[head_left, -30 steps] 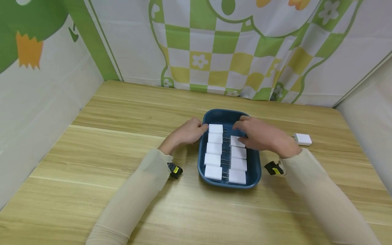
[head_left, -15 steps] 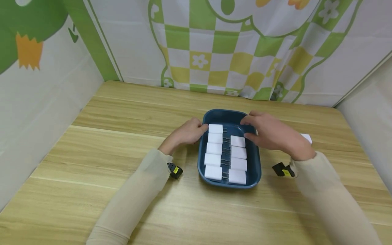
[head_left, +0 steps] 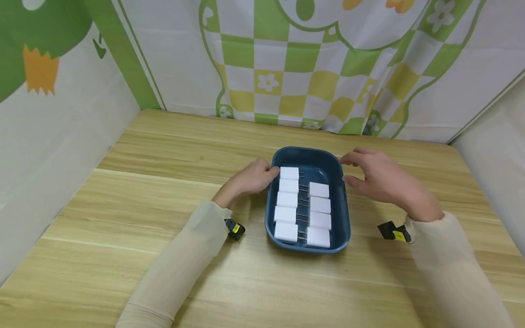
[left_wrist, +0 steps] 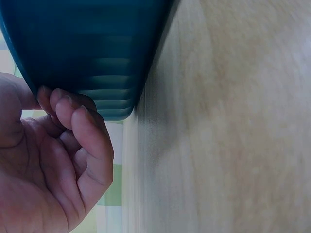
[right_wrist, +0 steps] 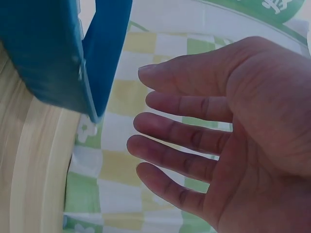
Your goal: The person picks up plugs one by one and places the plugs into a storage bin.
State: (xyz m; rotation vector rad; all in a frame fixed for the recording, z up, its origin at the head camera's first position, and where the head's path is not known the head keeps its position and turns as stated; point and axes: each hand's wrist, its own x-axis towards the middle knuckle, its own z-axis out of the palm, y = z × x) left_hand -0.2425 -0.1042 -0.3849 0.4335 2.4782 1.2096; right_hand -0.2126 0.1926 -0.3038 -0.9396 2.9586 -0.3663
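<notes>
A dark blue rectangular tray (head_left: 305, 157) stands on the table with two columns of white charger plugs (head_left: 287, 199) inside, their prongs facing inward. The left column reaches further back than the right one. At the tray's left side my left hand (head_left: 254, 175) pinches the rim, thumb on top. In the left wrist view, that hand (left_wrist: 63, 165) has its fingers curled against the outer wall of the tray (left_wrist: 73, 43). My right hand (head_left: 381, 180) is just off the right rim, holding nothing. Its fingers are spread apart beside the tray (right_wrist: 53, 53) in the right wrist view.
The wooden table (head_left: 156, 200) runs back to a green-and-white checked curtain (head_left: 303, 59). Pale walls close off the left and right sides. A black wrist camera (head_left: 235, 229) hangs below the left cuff, another camera (head_left: 394, 231) below the right cuff.
My right hand has let go of the rear plug in the right column and moved right, out of the tray. It now covers the loose plug seen earlier on the table. My left hand stays put.
</notes>
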